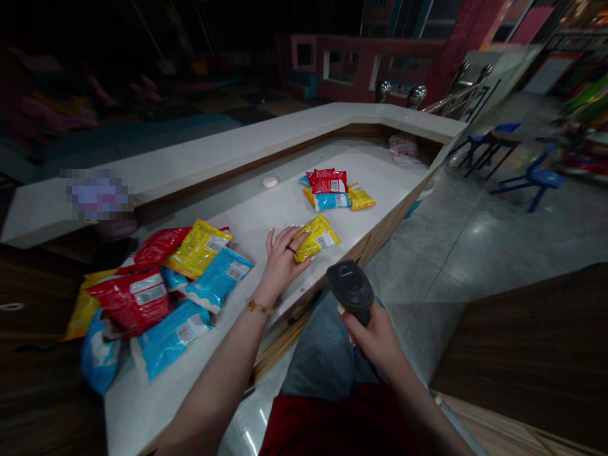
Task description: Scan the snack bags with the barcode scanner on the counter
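Fingers of the left hand (281, 261) are laid flat and spread on the yellow packet (317, 237), long axis running far-right across the counter (266, 221), while the scanner (350, 290) is gripped in the right hand (377, 339) just near-right of it.

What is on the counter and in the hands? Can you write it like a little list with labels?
Left hand: fingers rest on a yellow snack packet
Right hand: holds a black scanner
Near pile: red, yellow and blue packets, overlapping
Far pile: a few red, blue and yellow packets
Surface: white counter
Also there: small white round thing
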`<state>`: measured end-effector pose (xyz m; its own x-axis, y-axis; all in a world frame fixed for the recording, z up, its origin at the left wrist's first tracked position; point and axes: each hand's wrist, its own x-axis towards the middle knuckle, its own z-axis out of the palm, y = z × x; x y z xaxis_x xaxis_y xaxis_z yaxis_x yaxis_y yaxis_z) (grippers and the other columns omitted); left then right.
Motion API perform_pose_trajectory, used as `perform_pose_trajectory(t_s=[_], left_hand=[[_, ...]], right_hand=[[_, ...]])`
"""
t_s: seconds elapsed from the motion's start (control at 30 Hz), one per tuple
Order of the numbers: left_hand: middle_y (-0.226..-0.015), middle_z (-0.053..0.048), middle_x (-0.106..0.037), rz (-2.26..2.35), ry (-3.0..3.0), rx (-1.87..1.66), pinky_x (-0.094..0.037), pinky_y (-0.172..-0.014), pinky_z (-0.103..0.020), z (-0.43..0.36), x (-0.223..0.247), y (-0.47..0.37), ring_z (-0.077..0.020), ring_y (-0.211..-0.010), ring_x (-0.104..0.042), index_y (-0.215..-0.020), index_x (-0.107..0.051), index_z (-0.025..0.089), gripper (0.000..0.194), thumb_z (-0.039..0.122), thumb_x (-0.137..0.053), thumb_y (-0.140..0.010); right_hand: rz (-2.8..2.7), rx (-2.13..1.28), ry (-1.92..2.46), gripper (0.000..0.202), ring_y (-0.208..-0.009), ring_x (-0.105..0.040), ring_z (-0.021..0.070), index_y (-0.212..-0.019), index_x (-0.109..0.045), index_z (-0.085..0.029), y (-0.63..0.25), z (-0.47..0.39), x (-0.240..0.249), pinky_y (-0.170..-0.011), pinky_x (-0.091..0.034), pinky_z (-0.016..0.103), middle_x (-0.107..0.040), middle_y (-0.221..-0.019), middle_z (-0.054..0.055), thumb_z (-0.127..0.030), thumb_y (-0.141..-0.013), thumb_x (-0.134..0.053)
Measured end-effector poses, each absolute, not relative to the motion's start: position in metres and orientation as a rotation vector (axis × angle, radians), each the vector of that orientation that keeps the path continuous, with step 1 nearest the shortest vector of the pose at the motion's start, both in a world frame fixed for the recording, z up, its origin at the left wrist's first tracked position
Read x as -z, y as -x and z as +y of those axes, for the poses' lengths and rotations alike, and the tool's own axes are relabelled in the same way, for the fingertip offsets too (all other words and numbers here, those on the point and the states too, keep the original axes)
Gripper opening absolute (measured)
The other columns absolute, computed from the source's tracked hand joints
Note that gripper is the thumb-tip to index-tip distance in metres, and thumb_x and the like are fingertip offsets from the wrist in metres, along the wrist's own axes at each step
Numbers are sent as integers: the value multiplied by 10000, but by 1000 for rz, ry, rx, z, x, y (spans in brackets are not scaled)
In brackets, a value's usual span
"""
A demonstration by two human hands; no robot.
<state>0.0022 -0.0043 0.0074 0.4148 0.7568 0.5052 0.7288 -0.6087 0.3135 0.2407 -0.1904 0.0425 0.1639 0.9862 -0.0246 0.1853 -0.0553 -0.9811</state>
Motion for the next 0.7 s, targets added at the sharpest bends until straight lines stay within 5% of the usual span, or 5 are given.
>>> perform_pose_trajectory(t_s=[0.3,0.7], left_hand=[[-1779,-150,-686,1615,-2542,-989,-211,-1559,-707,-21,-46,35,-384,-1704,-590,-1717,-710,305,617,426,-790,-1117],[-1956,-186,-501,2444,-2090,-803,78,-1556,-803,-97,-78,136,-465,-1886,-331,-1851,-610,255,709,486,-601,-1180]], right_hand=[[-1097,-1081,1495,515,-425,-640,236,-856,-685,-289,-246,-197,-37,-456,-507,303,-611,-529,-36,-761,-903,-885],[-1140,-1098,1531,448,-436,-652,249,-765,-665,-300,-247,-195,-42,-480,-511,320,-619,-509,-3,-708,-855,-828]])
